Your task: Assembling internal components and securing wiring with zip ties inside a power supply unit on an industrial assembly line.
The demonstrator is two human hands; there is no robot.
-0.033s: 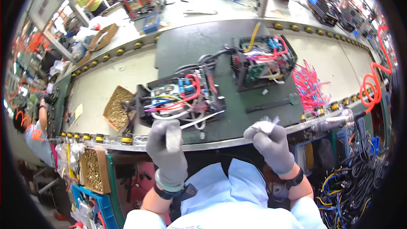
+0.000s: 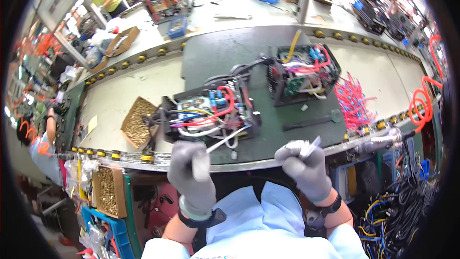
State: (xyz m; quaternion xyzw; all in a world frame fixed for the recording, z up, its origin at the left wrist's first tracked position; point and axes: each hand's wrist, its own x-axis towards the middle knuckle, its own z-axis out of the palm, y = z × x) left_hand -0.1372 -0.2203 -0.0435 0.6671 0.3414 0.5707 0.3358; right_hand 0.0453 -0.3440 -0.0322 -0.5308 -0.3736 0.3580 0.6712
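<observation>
- My gloved left hand [image 2: 192, 172] was fisted around a white cable tie [image 2: 225, 140] beside the open electronics unit [image 2: 211, 111].
- My right hand [image 2: 303, 164] pinched a bundle of white ties [image 2: 309, 147].

A dark green mat [image 2: 215, 62] covers the workbench [image 2: 115, 100]; two open electronic units [image 2: 211, 110], a box of screws [image 2: 136, 122], pink ties [image 2: 354, 103] lie there.

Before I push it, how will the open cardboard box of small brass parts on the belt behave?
The box is filled nearly to its rim, so it is probably heavy for its size and would slide rather than tip. Its top is open, so a hard push may spill parts. The thin walls may bend.
</observation>
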